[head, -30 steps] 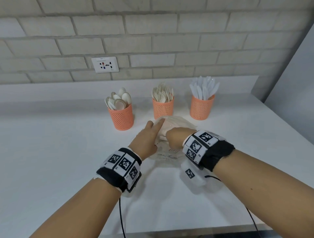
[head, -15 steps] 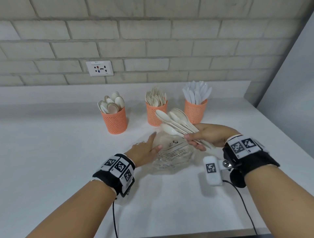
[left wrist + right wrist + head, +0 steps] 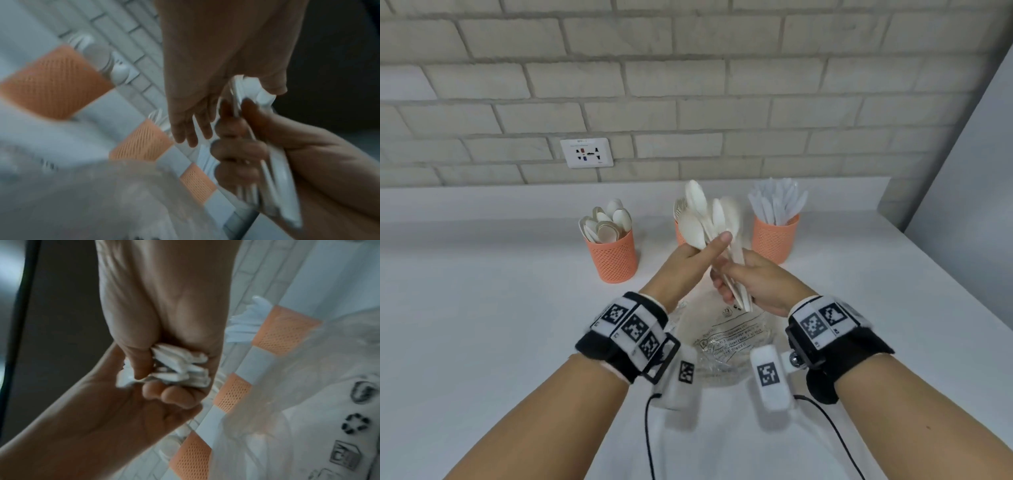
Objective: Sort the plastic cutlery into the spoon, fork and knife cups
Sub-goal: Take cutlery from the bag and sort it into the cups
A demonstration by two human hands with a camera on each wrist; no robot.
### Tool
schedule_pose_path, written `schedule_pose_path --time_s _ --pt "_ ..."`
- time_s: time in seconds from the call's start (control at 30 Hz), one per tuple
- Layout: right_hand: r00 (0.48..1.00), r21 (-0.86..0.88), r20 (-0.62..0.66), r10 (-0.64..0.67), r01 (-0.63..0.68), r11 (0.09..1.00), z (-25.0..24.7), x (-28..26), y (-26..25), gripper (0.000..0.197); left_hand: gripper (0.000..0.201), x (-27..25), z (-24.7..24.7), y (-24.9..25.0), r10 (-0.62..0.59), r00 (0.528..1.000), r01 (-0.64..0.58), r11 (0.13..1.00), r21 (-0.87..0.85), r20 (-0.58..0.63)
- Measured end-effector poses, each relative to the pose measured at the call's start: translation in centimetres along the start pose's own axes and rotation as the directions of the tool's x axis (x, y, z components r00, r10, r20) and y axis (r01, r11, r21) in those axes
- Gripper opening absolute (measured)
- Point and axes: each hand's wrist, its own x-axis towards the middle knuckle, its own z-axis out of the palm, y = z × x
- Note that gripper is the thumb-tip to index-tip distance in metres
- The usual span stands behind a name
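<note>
Fork cup (image 3: 681,236) is mostly hidden behind the bunch of spoons (image 3: 705,219), just a sliver of orange and some tines (image 3: 679,205) showing. Plastic bag (image 3: 729,339) is half covered by both wrists, print too small to read. Left wrist view is smeared with blur, so can't tell how the left hand (image 3: 191,113) grips.

- A clear plastic bag (image 3: 726,342) with black printed symbols lies crumpled on the white counter (image 3: 482,325), directly beneath both hands.
- A white wall socket (image 3: 587,152) sits on the pale brick wall (image 3: 688,85), beyond the hands and up to their left.
</note>
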Motion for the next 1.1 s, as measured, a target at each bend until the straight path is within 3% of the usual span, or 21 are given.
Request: schedule_pose_path --time_s 0.13,0.2,0.3,0.37,0.43,0.5,0.57,0.63,0.7,0.8,0.93,1.1 --pt "0.997 -0.275 -0.033 -0.064 0.053 0.96 0.9 0.4 0.0 0.024 0.053 0.8 0.9 -1.1 -0.04 0.999 0.047 0.948 -0.314 0.028" --pt "0.99 -0.411 -0.102 -0.101 0.051 0.91 0.8 0.7 0.5 0.024 0.045 1.0 1.0 -1.4 -0.026 0.998 0.043 0.928 -0.371 0.05" --pt "0.948 -0.66 -0.204 -0.246 0.053 0.749 0.8 1.0 1.5 0.041 0.034 1.4 0.7 -1.3 -0.015 0.999 0.034 0.889 -0.457 0.046" --pt "0.92 -0.748 -0.201 -0.337 0.078 0.659 1.0 1.0 1.8 0.045 0.031 1.7 0.5 -1.1 -0.009 0.998 0.042 0.87 -0.492 0.07" --pt "0.91 -0.765 -0.186 -0.37 0.102 0.636 0.8 1.0 2.0 0.044 0.029 1.8 0.3 -1.0 -0.007 0.998 0.038 0.868 -0.495 0.064" --pt "0.913 -0.735 -0.181 -0.366 0.122 0.667 0.3 1.0 1.9 0.042 0.028 1.8 0.2 -1.2 0.003 1.0 0.012 0.872 -0.489 0.029" --pt "0.924 -0.615 -0.183 -0.336 0.159 0.772 -0.1 0.9 1.8 0.036 0.028 1.9 0.1 -1.3 0.001 1.0 -0.002 0.886 -0.464 -0.002" --pt "0.962 -0.414 -0.161 -0.222 0.138 0.9 -0.5 0.8 1.5 0.035 0.025 2.1 0.2 -1.2 -0.014 0.999 -0.006 0.904 -0.428 -0.045" --pt "0.99 -0.246 -0.106 -0.091 0.063 0.967 -0.8 0.8 1.0 0.042 0.029 2.3 0.3 -1.1 -0.045 0.994 0.003 0.917 -0.399 -0.097" --pt "0.998 -0.131 -0.054 -0.042 0.035 0.991 -1.1 1.1 0.5 0.049 0.035 2.4 0.7 -0.7 -0.067 0.986 0.01 0.938 -0.348 -0.152" --pt "0.999 0.072 0.041 -0.004 0.001 0.997 -1.3 1.6 0.5 0.042 0.036 2.5 1.4 0.2 -0.074 0.99 0.047 0.976 -0.214 -0.123" --pt "0.99 0.17 0.127 -0.055 0.033 0.985 -1.7 2.1 -0.1 0.037 0.033 2.4 1.5 0.5 -0.093 0.979 0.054 0.976 -0.209 -0.179"
